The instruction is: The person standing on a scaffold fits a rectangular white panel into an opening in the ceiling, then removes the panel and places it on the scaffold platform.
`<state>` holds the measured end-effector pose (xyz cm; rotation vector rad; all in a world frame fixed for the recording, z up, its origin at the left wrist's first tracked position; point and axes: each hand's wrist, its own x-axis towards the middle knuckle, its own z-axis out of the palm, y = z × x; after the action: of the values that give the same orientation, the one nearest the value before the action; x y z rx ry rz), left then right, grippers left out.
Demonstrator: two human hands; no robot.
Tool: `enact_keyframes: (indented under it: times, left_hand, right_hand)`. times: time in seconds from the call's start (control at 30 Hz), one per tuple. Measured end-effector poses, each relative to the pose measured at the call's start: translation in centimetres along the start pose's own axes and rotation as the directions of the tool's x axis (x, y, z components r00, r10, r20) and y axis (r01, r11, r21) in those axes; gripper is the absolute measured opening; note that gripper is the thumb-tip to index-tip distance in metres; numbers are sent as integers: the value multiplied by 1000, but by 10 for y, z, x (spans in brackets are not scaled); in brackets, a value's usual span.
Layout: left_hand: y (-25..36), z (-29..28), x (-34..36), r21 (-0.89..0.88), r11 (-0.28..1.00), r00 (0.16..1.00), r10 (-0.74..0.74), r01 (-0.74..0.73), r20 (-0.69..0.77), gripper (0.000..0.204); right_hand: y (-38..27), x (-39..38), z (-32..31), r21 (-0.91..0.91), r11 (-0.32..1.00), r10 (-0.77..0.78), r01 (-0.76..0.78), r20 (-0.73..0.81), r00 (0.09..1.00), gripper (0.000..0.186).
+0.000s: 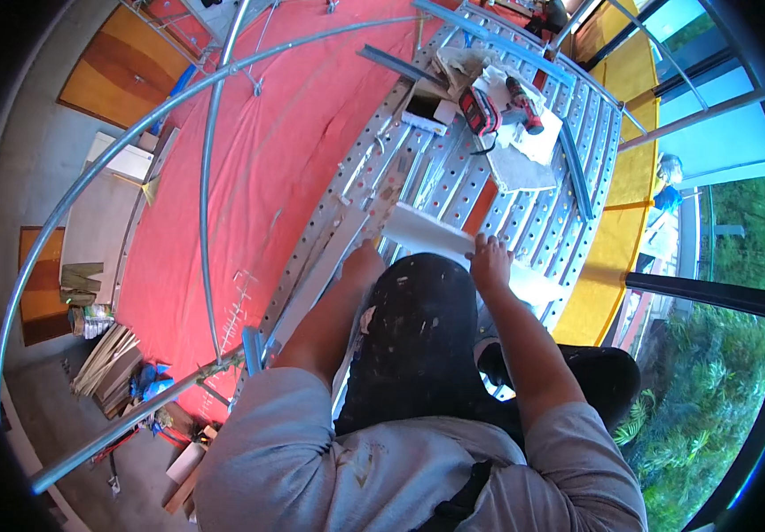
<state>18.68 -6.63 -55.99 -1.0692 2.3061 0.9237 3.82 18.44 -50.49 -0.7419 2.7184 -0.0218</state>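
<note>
Your R hand (490, 264) touches the flat white rectangular board (427, 230) w/ bent fingers; L hand (364, 264)'s near its left end. Can't tell if either's gripping.

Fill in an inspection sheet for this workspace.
Surface: perforated metal deck.
Job's things: white panel, lying in front of the person's knee.
Clutter: drill, red-black item, boards, open box, metal channel, all farther along the deck.
Hands: right hand touches the panel; left hand is near its left end, grip unclear.
Cables: possible thin cords on the floor, lower left; too small to tell.
Surroundings: red sheet left, yellow sheet right, greenery beyond.
</note>
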Motion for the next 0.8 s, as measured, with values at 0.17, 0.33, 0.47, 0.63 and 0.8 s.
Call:
enact_keyframes:
  times: [0.17,0.33,0.47,0.63,0.8]
  left_hand:
    - [55,-15,-38,-88,996,997,-24,17,-77,48]
    - [57,-24,-46,-89,996,998,11,-16,-58,44]
    - [63,-18,-31,-70,997,998,32,-36,-47,43]
    - [11,10,-7,45,996,997,71,-71,-1,37]
    - [-13,2,-4,5,999,996,-33,33,-88,37]
  right_hand:
    - [22,4,-3,13,999,50,-50,17,999,38]
    - [9,3,-2,9,999,40,-40,-7,999,38]
    - [20,7,-6,29,998,50,-51,30,998,40]
    - [10,-9,7,-49,999,14,-15,-28,1000,47]
    - [-12,7,-7,60,998,-4,0,71,997,35]
